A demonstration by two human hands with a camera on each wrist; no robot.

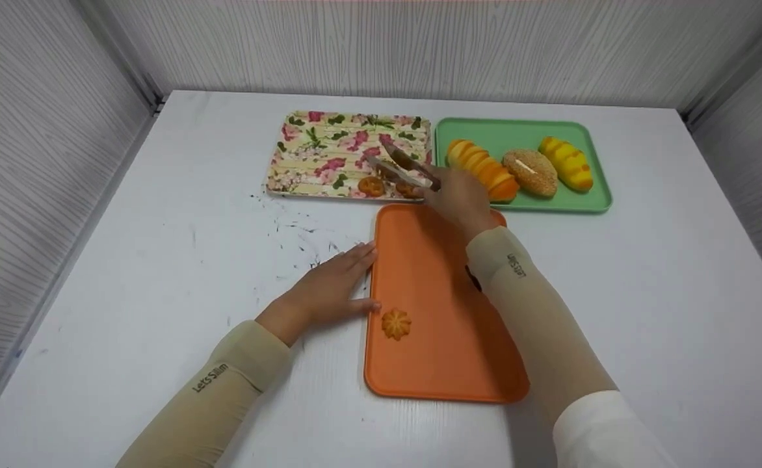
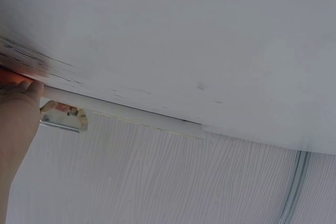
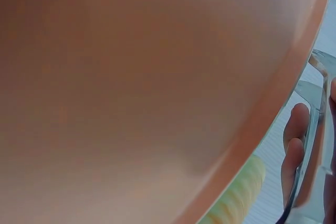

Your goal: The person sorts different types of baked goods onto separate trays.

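Tongs [image 1: 402,168] in right hand [image 1: 460,198]; 3 cookies, 3 breads, 3 trays.

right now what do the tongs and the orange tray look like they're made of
The tongs look like polished metal, probably stainless steel: thin silvery arms, and the right wrist view shows a mirror-like shine.

The orange tray looks like moulded plastic with a matte finish: one even colour, rounded corners, a soft raised rim and no sharp reflections. Silicone or melamine cannot be ruled out by look alone.
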